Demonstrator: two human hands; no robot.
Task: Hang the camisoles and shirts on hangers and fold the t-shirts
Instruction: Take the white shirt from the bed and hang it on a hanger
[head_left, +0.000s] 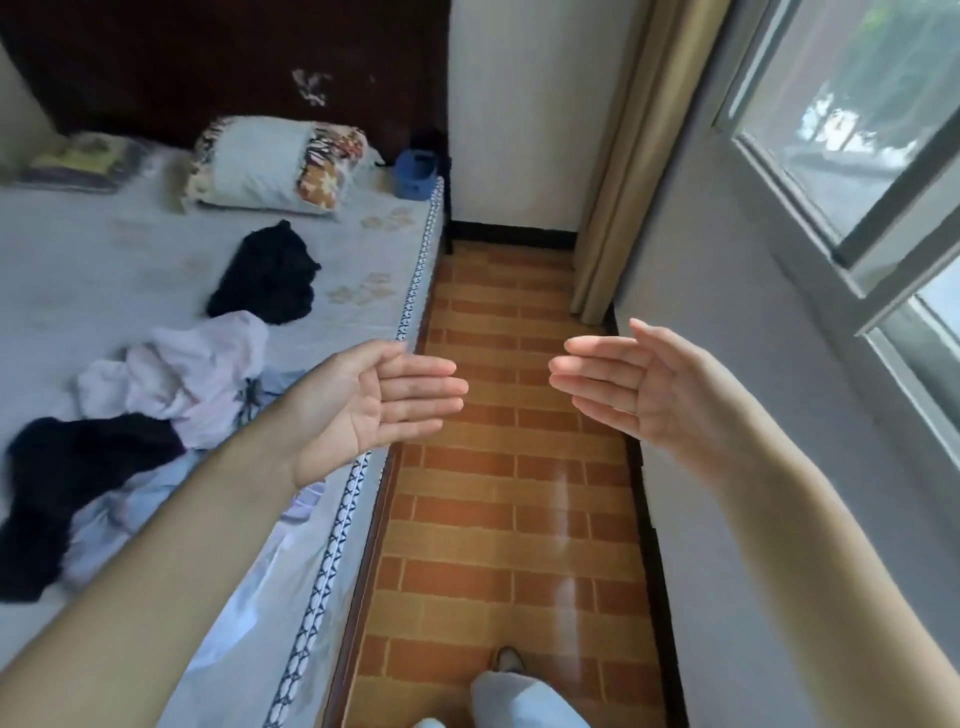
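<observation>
Head view: grey trouser leg (524, 701) and a shoe toe (506, 659) sit at the bottom edge, on the brick-pattern tiled floor (498, 519). Both bare forearms reach up from the lower corners. Left hand (363, 402) is palm-up, fingers straight and held together, holding nothing; it hangs over the bed edge (332, 545) with fingertips out above the floor. Right hand (639, 387) is palm turned inward toward the left one, fingers straight and together, also holding nothing. The two hands are apart, fingertips facing across the gap.

Surroundings: floor strip runs between the bed on the left and a grey wall (753, 364) on the right. Window (857, 130) upper right, beige curtain (634, 156) hanging in the corner. Dark headboard (208, 62) at the far end, patterned pillow (275, 163) against it, a second flat cushion (78, 161) far left, a blue object (415, 174) by the bed corner, too blurred to identify.

Task items: all on the bed's pale sheet (104, 260), none on a hanger, none folded. Black garment (267, 275) lies crumpled mid-bed, apart from the rest. Pale lilac garment (182, 374) is bunched just left of the left wrist. Second black garment (62, 493) sprawls lower left, touching the lilac one and lying over light blue fabric (130, 514). Left forearm crosses in front of that pile. Garment types cannot be told.
</observation>
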